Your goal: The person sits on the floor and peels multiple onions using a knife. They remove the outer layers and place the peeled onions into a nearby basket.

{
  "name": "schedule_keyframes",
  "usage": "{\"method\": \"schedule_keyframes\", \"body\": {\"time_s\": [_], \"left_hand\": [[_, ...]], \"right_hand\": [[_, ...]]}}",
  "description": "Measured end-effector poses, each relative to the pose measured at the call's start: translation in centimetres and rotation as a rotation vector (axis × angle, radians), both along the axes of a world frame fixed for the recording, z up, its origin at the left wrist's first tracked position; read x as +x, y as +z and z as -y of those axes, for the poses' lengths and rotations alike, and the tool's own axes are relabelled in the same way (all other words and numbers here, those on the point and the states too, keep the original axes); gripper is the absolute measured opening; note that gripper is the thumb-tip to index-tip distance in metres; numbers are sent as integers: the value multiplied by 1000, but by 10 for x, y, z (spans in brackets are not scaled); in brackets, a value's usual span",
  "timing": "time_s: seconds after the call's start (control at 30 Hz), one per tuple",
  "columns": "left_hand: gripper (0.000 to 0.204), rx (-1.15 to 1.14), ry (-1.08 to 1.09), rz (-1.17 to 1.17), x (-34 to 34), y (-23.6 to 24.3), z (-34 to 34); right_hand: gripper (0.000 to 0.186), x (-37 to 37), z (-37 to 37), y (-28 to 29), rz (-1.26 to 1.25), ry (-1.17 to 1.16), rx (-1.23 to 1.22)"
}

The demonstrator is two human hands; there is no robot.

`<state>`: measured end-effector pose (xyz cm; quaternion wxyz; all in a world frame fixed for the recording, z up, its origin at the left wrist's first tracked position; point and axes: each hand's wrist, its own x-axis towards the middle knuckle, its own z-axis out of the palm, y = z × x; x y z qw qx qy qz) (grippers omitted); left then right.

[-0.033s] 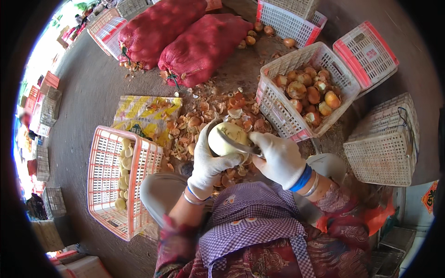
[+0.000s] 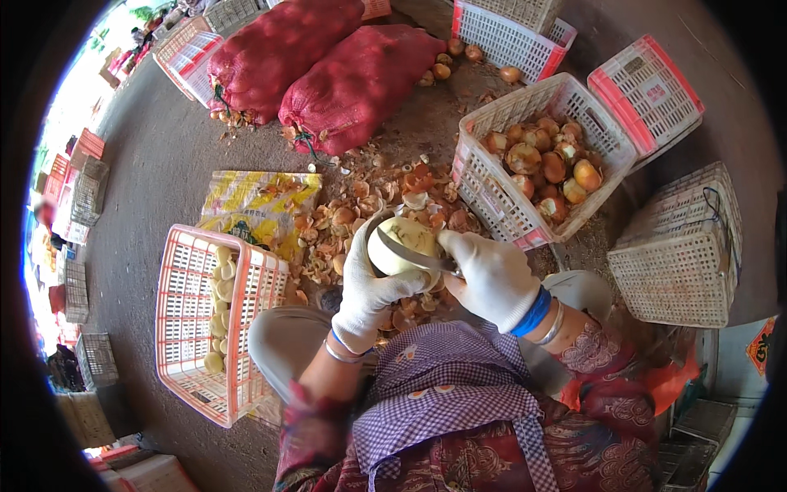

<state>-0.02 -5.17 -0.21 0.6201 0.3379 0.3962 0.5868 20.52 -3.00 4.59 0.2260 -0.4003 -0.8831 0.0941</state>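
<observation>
My left hand (image 2: 366, 295), in a white knit glove, grips a pale peeled onion (image 2: 412, 233) from its left and underside. My right hand (image 2: 492, 279), gloved the same way, is closed round the handle of a small knife (image 2: 416, 257). The curved blade lies across the onion's near face, slanting up to the left. Most of the handle is hidden by the right-hand fingers. Brown onion skins (image 2: 344, 217) are heaped on the floor beyond both hands.
At my left a red-and-white crate (image 2: 201, 239) holds peeled onions (image 2: 221, 287). To the right a white crate (image 2: 484, 176) contains unpeeled onions (image 2: 553, 168). Two red mesh sacks (image 2: 361, 82) lie ahead. More crates (image 2: 672, 246) stand right, beside a yellow-and-white bag (image 2: 262, 193) farther left.
The knife blade has shifted slightly left and down across the onion. Both hands keep their grips.
</observation>
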Motion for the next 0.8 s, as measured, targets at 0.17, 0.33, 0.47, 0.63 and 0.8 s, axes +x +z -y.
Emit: {"method": "schedule_keyframes", "body": {"time_s": [0.17,0.33,0.47,0.63,0.8], "left_hand": [[106,-14,-22,12,-2,-3,-1],[103,-76,-42,26,3,9,4],[103,-25,9,-8,0,6,4],[101,-16,-23,-114,-4,7,2],[102,52,52,-311,-4,4,2]], "right_hand": [[55,3,-9,-4,49,30,-30],[39,-8,-11,-9,108,-3,-83],[31,-10,-14,-15,16,24,-46],[28,-7,-26,-30,16,89,-47],[48,-19,-27,-30,36,24,-138]]}}
